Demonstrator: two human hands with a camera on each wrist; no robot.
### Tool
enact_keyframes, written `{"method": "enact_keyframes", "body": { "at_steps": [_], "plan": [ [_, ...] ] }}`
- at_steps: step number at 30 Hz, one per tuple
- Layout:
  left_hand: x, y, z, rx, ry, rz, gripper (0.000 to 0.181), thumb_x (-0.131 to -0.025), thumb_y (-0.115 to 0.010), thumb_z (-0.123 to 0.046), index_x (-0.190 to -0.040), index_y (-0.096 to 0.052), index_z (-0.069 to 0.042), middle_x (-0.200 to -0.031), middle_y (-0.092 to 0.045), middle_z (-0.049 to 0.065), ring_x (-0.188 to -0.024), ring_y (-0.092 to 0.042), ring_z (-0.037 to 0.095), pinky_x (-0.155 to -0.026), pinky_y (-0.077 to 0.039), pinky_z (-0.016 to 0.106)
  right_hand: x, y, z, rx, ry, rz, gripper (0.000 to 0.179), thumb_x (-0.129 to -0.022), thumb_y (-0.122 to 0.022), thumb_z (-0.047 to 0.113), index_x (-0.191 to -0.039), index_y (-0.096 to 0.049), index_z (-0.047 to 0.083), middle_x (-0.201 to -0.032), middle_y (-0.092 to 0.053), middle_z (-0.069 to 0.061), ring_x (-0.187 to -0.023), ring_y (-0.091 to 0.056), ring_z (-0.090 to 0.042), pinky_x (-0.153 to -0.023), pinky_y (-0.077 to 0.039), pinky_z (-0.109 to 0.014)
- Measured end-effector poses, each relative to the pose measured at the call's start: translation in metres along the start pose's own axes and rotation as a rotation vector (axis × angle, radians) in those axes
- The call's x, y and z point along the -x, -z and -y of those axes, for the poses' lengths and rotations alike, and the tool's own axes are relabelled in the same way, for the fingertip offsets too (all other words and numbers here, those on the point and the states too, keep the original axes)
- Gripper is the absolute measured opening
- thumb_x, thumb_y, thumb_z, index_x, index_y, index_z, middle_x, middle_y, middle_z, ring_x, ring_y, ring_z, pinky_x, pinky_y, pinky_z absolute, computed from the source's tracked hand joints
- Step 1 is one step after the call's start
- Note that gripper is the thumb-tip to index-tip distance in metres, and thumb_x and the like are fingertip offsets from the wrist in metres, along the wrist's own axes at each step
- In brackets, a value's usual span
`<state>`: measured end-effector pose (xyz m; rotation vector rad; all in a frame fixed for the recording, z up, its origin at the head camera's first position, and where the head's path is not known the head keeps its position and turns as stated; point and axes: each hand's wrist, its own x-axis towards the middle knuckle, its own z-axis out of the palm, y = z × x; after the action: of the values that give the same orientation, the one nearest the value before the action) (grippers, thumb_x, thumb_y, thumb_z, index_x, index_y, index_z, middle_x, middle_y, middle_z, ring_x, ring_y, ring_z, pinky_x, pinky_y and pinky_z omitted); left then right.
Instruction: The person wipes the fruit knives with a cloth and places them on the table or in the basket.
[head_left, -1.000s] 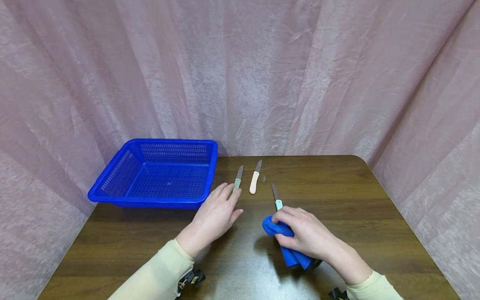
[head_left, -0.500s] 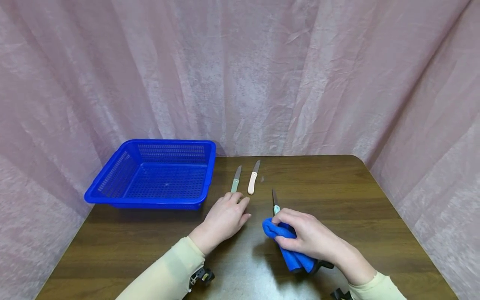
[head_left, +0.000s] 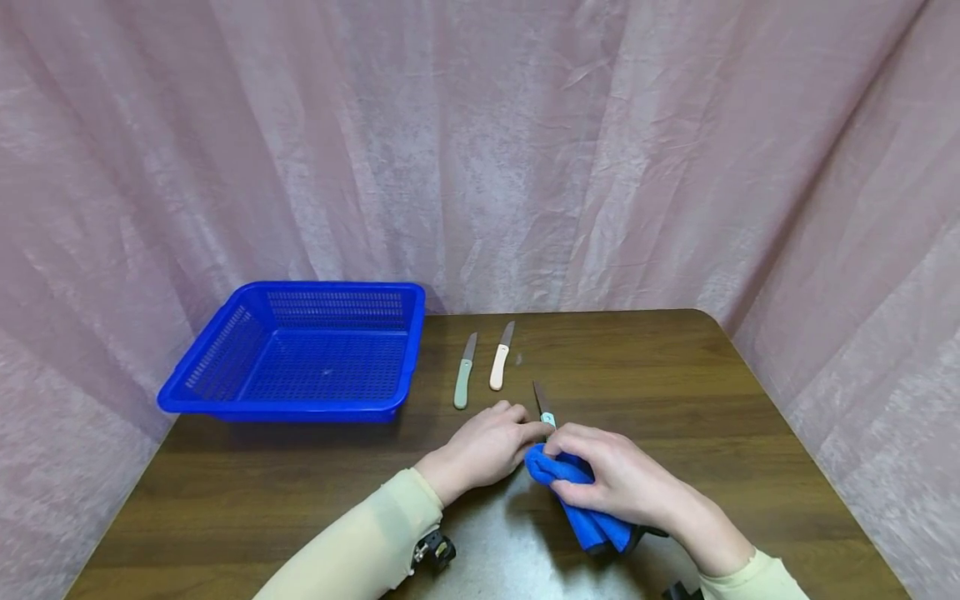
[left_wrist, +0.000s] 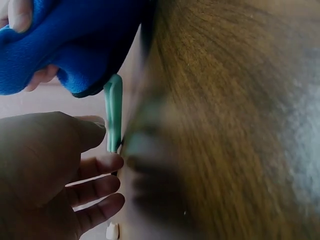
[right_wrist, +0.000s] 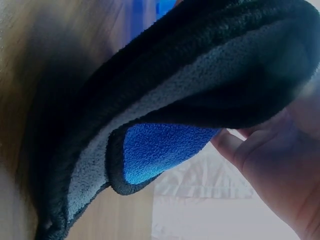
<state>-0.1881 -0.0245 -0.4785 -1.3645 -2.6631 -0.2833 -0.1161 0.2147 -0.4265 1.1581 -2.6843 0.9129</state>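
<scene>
Cloth (head_left: 587,521), bright blue, dark-edged

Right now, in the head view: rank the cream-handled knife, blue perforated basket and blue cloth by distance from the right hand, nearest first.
1. Blue cloth: held in the right hand.
2. Cream-handled knife: on the table, ahead and to the left.
3. Blue perforated basket: farthest left.
</scene>
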Motion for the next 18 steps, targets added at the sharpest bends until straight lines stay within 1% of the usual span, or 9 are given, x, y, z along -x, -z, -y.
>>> {"method": "enact_keyframes", "body": {
  "at_steps": [3, 6, 10, 14, 18],
  "plan": [
    [-0.0032, -0.0018, -0.0011, -0.007, -0.017, 0.018, 0.032, -0.114, -0.064, -0.03, -0.145, -0.073, -0.031, -0.109, -0.07, -0.001, -0.091, -0.058, 0.018, -0.081, -0.052, 0.032, 0.0005, -0.0008, 0.0001, 0.001, -0.004, 0.0, 0.03, -0.095, -0.085, 0.02, -0.117, -0.066, 0.031, -0.113, -0.066, 0.018, -0.097, -0.063, -0.003, -0.083, -0.056, -0.028],
    [-0.0058, -0.0029, -0.0016, -0.025, -0.032, 0.028, 0.031, -0.112, -0.066, -0.026, -0.141, -0.075, -0.032, -0.108, -0.068, -0.001, -0.089, -0.056, 0.019, -0.079, -0.051, 0.032, 0.0007, -0.0016, -0.0005, -0.001, -0.01, 0.001, 0.031, -0.095, -0.085, 0.02, -0.116, -0.066, 0.032, -0.11, -0.065, 0.018, -0.095, -0.062, -0.003, -0.081, -0.056, -0.028],
    [-0.0072, -0.0031, -0.0017, -0.041, -0.037, 0.035, 0.028, -0.109, -0.069, -0.023, -0.134, -0.078, -0.031, -0.108, -0.067, 0.0, -0.089, -0.056, 0.019, -0.079, -0.051, 0.032, 0.0005, -0.0023, -0.0003, -0.005, -0.017, 0.01, 0.031, -0.095, -0.085, 0.021, -0.116, -0.065, 0.032, -0.109, -0.064, 0.018, -0.093, -0.062, -0.003, -0.08, -0.055, -0.027],
    [-0.007, -0.0027, -0.0018, -0.036, -0.032, 0.039, 0.023, -0.109, -0.069, -0.024, -0.13, -0.078, -0.028, -0.106, -0.065, 0.0, -0.087, -0.054, 0.018, -0.078, -0.049, 0.031, 0.0003, -0.0025, -0.0005, -0.005, -0.014, 0.011, 0.031, -0.095, -0.085, 0.021, -0.117, -0.066, 0.032, -0.112, -0.065, 0.018, -0.095, -0.062, -0.003, -0.081, -0.056, -0.028],
    [-0.0054, -0.0027, -0.0011, -0.024, -0.011, 0.036, 0.021, -0.111, -0.068, -0.028, -0.129, -0.078, -0.027, -0.105, -0.064, 0.001, -0.086, -0.052, 0.018, -0.078, -0.048, 0.03, -0.0001, -0.0024, -0.0015, -0.003, -0.011, 0.007, 0.03, -0.095, -0.085, 0.02, -0.117, -0.066, 0.031, -0.113, -0.066, 0.018, -0.097, -0.063, -0.003, -0.083, -0.057, -0.029]
  ]
}}
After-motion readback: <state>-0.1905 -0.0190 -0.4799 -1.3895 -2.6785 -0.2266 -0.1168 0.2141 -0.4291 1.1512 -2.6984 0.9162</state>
